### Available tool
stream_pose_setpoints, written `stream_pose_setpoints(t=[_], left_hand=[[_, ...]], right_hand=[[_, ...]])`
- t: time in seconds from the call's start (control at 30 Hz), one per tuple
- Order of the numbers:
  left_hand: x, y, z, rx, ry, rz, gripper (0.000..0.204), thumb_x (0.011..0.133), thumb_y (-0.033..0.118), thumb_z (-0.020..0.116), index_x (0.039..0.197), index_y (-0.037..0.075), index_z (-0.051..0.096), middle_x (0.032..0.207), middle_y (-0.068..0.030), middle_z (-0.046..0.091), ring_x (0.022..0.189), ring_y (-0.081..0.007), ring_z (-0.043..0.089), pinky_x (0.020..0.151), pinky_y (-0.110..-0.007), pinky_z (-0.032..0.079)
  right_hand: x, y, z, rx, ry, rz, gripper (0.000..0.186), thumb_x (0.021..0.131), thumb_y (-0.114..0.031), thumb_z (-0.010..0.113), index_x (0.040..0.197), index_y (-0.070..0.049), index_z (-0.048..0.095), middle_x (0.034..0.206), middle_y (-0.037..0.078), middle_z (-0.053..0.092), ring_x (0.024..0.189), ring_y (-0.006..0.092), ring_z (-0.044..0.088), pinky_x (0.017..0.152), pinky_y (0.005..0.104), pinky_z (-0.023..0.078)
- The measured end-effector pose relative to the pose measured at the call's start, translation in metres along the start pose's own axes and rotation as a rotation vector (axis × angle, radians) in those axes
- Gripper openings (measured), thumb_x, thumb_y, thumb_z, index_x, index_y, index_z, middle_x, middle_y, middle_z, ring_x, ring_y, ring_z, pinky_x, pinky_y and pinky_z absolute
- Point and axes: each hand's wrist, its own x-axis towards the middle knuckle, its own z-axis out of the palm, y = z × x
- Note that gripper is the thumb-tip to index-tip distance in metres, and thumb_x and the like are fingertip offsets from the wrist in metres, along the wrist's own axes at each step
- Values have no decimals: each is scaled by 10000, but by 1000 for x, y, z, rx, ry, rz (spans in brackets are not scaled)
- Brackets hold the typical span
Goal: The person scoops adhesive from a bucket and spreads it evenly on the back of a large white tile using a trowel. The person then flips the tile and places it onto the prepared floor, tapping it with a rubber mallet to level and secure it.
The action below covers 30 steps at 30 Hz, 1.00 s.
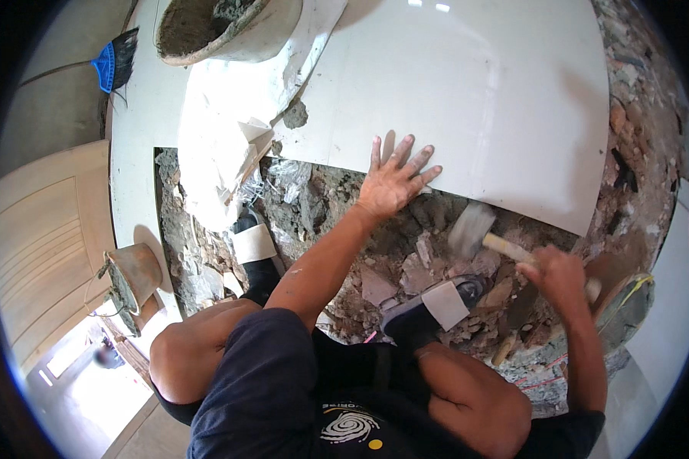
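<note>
My left hand [395,180] lies with its fingers spread on the near edge of a large glossy white tile [452,99]. In my right hand [560,277] is the yellowish handle of a mallet [507,249]. Its pale grey head [471,229], smeared by motion, is beside the tile's near edge, above the rubble. I cannot tell whether the head touches anything. Broken rubble and mortar [383,283] lie under and in front of the tile, around my feet. One lump of wet mortar [295,114] sits at the tile's left edge.
A bucket of mortar [283,30] stands at the far left, by white plastic sheeting [222,99]. Another bucket [136,275] is at the left, near a wooden door [50,245] and a blue broom [115,63]. At the right, a round mortar-stained container [626,310] stands among rubble.
</note>
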Motion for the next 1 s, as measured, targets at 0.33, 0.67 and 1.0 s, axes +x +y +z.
stream_pose_setpoints(t=[0.33, 0.67, 1.0], left_hand=[[2, -1, -5, -20, -70, -15, 563, 905, 309, 553, 1409, 472, 363, 1563, 87, 242, 1458, -262, 175, 1142, -681, 30], [25, 1, -28, -64, -183, 28, 587, 923, 496, 502, 1461, 308, 360, 1585, -37, 204, 1454, -353, 162, 1131, -649, 98], [223, 6, -24, -19, 11, -165, 785, 920, 640, 393, 1505, 130, 273, 1575, -168, 183, 1456, -399, 103, 1135, -626, 65]], right_hand=[[10, 26, 6, 71, -89, -48, 411, 695, -487, 771, 759, -101, 643, 715, 105, 609, 679, 324, 629, 586, 419, 493], [-66, -44, 77, 947, -32, 422, 429, 715, -388, 816, 899, -18, 700, 795, 152, 686, 732, 309, 677, 661, 388, 518], [-18, -36, 57, 1488, 308, 634, 272, 901, -211, 644, 1069, 0, 608, 854, 70, 633, 789, 133, 575, 730, 306, 475]])
